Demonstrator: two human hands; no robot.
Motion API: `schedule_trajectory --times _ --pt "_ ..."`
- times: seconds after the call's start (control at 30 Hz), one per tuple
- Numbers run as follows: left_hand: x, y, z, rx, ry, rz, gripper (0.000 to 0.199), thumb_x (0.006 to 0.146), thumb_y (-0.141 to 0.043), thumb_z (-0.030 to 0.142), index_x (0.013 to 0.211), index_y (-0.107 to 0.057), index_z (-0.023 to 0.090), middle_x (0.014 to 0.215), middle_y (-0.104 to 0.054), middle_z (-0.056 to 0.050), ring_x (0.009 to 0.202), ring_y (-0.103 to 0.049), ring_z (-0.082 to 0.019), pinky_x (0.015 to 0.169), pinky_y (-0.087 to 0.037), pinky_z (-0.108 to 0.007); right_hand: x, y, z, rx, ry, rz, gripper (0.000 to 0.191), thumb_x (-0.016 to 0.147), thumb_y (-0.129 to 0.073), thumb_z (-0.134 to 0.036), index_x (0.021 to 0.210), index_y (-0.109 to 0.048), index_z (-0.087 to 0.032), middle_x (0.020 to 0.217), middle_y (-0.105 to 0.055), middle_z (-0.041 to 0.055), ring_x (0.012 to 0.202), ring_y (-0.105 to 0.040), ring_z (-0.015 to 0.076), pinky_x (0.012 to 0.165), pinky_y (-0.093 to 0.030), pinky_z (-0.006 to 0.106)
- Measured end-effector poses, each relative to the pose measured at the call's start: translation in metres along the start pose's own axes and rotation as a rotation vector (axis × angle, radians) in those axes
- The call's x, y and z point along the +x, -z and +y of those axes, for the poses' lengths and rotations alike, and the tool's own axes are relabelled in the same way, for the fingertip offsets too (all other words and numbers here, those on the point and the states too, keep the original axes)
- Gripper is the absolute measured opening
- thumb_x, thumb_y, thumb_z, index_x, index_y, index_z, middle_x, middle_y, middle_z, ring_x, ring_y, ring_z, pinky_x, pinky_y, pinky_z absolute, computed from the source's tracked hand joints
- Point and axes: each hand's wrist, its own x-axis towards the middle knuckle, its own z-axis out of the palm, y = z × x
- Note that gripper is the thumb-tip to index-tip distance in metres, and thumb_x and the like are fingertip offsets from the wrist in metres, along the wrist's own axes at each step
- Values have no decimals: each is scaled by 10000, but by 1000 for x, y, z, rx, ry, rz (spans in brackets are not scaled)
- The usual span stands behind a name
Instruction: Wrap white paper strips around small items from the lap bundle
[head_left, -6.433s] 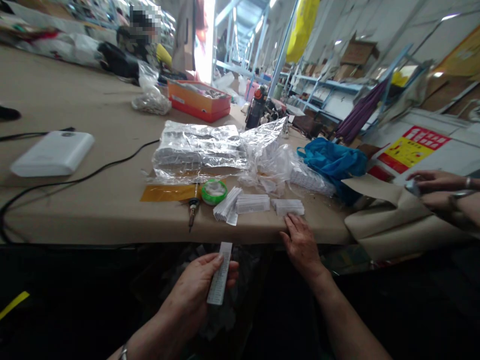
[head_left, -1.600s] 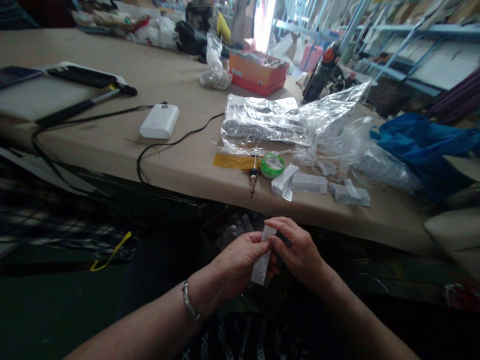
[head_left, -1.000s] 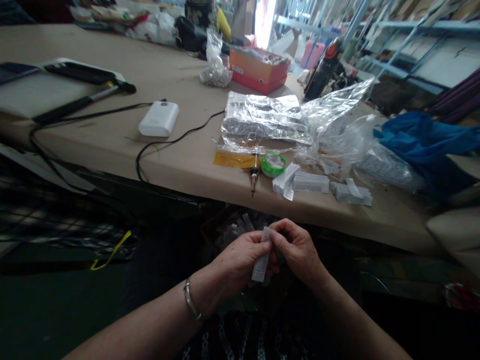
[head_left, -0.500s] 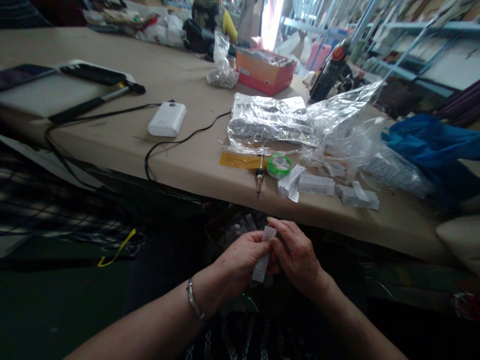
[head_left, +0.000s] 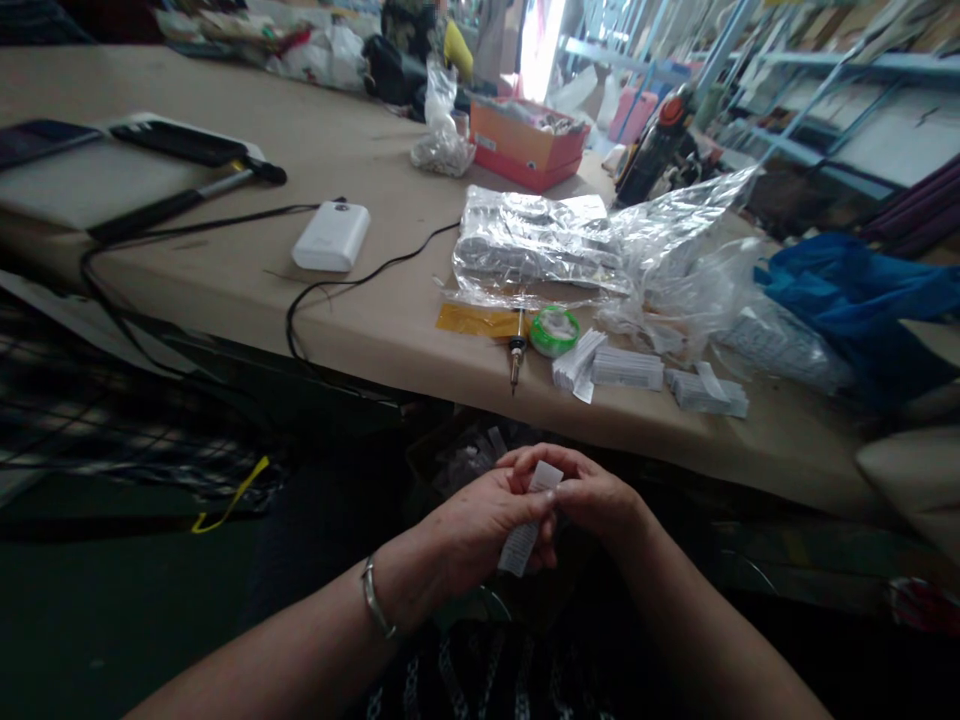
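Below the table edge, my left hand (head_left: 480,525) holds a narrow white printed strip (head_left: 525,525) upright over my lap. My right hand (head_left: 600,500) pinches the strip's top end, fingers closed against the left thumb. On the table just beyond lie several small stacks of the same white strips (head_left: 626,368), a green-rimmed round tin (head_left: 553,331), and a soldering iron (head_left: 516,348) on a yellow sheet (head_left: 472,320).
Crinkled silver foil packs (head_left: 536,240) and clear plastic bags (head_left: 690,290) lie behind the stacks. A white power bank (head_left: 331,236) with a black cable sits left; an orange box (head_left: 525,143), a dark bottle (head_left: 654,150) and a blue cloth (head_left: 847,290) lie further off.
Six seconds ago my right hand rested on the table edge; it has since joined the left at the strip. In the last half second the fingers shifted slightly at the strip's top.
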Motion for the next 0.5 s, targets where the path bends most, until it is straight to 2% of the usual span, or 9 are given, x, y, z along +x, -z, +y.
schedule_trajectory --times 0.13,0.2,0.3,0.4,0.5 --pt "-1 0 -1 -10 4 0 174 766 -630 295 799 -559 140 587 -564 17 463 -555 -107 495 -430 -234 4 -4 2 118 21 -6 236 655 -741 -261 853 -646 -177 1171 -577 78 1054 -549 222 847 -466 272" --pt "0 1 -2 -8 -3 13 193 760 -638 311 777 -557 137 579 -560 16 457 -551 -105 489 -423 -231 4 -6 2 123 7 -2 207 664 -726 -252 834 -634 -178 1169 -578 80 1027 -563 214 764 -487 242" --pt "0 2 -2 -3 -17 26 219 766 -635 333 742 -558 130 575 -557 10 458 -545 -102 481 -410 -226 3 -8 1 70 -8 42 288 674 -704 -279 937 -628 -188 1174 -573 86 931 -594 202 653 -497 223" --pt "0 3 2 -15 -42 65 208 781 -617 316 716 -555 128 572 -546 13 467 -535 -90 484 -407 -211 0 -11 4 -80 82 259 347 708 -689 -309 1030 -608 -208 1068 -610 57 837 -595 167 670 -495 228" --pt "-1 2 6 -23 -81 138 196 786 -605 288 688 -547 128 564 -525 22 458 -514 -74 479 -398 -194 0 -16 6 -221 176 471 214 773 -665 -337 932 -610 -205 832 -621 3 692 -571 124 619 -469 202"
